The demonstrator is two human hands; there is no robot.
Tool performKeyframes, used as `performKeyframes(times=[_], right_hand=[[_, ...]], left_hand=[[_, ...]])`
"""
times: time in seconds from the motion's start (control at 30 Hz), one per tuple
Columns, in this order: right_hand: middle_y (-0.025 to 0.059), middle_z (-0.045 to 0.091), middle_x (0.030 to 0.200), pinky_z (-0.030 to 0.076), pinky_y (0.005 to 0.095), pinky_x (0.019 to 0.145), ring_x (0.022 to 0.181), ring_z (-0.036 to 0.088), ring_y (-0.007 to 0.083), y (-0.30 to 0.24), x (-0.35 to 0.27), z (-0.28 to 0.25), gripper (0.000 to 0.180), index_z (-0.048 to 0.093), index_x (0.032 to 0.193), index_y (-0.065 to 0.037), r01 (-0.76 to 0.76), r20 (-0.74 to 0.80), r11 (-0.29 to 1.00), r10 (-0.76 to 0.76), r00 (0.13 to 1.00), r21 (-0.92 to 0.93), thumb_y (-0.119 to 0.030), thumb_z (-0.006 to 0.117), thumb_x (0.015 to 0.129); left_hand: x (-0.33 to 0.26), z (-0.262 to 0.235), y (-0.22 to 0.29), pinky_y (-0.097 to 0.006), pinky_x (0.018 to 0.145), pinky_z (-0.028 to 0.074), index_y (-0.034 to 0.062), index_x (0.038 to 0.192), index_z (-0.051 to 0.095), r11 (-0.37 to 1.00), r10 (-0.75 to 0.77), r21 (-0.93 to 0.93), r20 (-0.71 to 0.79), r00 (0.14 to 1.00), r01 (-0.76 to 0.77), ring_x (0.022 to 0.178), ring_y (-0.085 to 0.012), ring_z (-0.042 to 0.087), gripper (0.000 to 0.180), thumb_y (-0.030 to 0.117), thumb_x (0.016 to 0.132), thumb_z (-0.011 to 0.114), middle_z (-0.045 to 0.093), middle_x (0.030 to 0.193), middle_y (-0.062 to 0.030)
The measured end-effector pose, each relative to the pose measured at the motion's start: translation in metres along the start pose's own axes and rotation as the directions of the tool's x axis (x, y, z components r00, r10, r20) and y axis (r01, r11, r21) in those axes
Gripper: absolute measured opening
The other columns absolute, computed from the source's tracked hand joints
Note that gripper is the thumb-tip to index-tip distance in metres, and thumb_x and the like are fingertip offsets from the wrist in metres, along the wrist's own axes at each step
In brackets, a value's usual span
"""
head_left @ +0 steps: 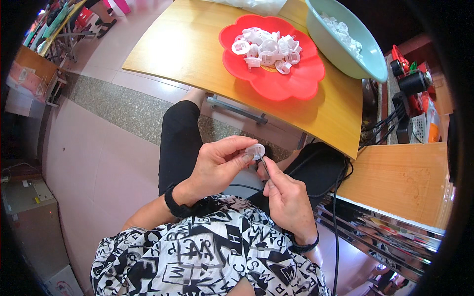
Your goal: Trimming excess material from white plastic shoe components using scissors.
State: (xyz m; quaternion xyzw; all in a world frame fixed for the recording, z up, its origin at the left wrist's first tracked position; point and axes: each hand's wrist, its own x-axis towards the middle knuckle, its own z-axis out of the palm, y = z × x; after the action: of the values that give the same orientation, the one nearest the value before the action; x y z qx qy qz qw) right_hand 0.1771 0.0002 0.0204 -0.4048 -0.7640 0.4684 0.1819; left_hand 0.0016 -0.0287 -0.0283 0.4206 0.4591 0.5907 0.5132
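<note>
Over my lap, my left hand (222, 160) pinches a small round white plastic part (255, 151) between thumb and fingers. My right hand (289, 197) grips a thin dark tool (265, 167), whose tip meets the part's lower right edge. The tool's exact kind is too small to make out. Beyond my hands, on the table, a red flower-shaped plate (296, 86) carries a heap of similar white plastic parts (269, 47).
A pale green basin (363, 64) with more white pieces stands at the back right of the yellow wooden table (173, 44). Black cables (336, 227) hang at my right, beside a wooden cabinet top (400, 182). A clear plastic bag (252, 5) lies at the far edge.
</note>
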Motion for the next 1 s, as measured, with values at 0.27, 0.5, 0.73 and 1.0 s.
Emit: performKeyframes(times=[0.27,0.5,0.73,1.0], right_hand=[[0.0166,0.061,0.082,0.049,0.0329,0.063,0.062,0.059,0.0243,0.008,0.011,-0.001,0.046,0.045,0.121,0.008,0.146,0.086,0.958,-0.128,0.988,-0.245,0.010,0.046,0.075],[0.0073,0.058,0.073,0.042,0.0211,0.051,0.052,0.049,0.0087,0.002,0.009,0.004,0.037,0.045,0.125,0.005,-0.154,0.119,0.978,0.138,0.983,0.139,0.000,0.043,0.088],[0.0039,0.055,0.071,0.035,0.0157,0.047,0.051,0.041,0.0021,-0.003,0.002,0.010,0.034,0.046,0.127,0.001,-0.283,0.127,0.840,0.253,0.959,0.464,-0.010,0.039,0.095],[0.0021,0.056,0.068,0.042,0.0199,0.053,0.057,0.047,0.0042,0.003,0.000,0.015,0.040,0.042,0.131,0.000,-0.306,0.134,0.835,0.276,0.952,0.458,-0.004,0.042,0.092]], left_hand=[[0.002,-0.005,-0.004,-0.022,0.075,0.049,-0.0026,0.105,0.061,0.964,0.115,0.231,0.077,0.990,-0.129,0.089,-0.0124,0.059,0.027,-0.010,0.080,0.059,0.062,0.101,-0.0112],[0.003,-0.007,-0.007,-0.024,0.077,0.051,-0.0034,0.111,0.057,0.997,-0.053,-0.058,-0.017,0.998,0.051,0.089,-0.0126,0.061,0.028,-0.002,0.083,0.061,0.063,0.102,-0.0094],[0.002,-0.001,-0.003,-0.024,0.077,0.052,-0.0030,0.111,0.058,0.988,-0.007,-0.157,-0.049,0.999,-0.001,0.087,-0.0120,0.062,0.028,-0.003,0.083,0.061,0.064,0.099,-0.0079],[0.000,0.000,-0.010,-0.025,0.078,0.052,-0.0037,0.111,0.057,0.993,0.037,-0.110,-0.028,0.999,-0.040,0.090,-0.0133,0.061,0.030,-0.004,0.082,0.061,0.062,0.101,-0.0089]])
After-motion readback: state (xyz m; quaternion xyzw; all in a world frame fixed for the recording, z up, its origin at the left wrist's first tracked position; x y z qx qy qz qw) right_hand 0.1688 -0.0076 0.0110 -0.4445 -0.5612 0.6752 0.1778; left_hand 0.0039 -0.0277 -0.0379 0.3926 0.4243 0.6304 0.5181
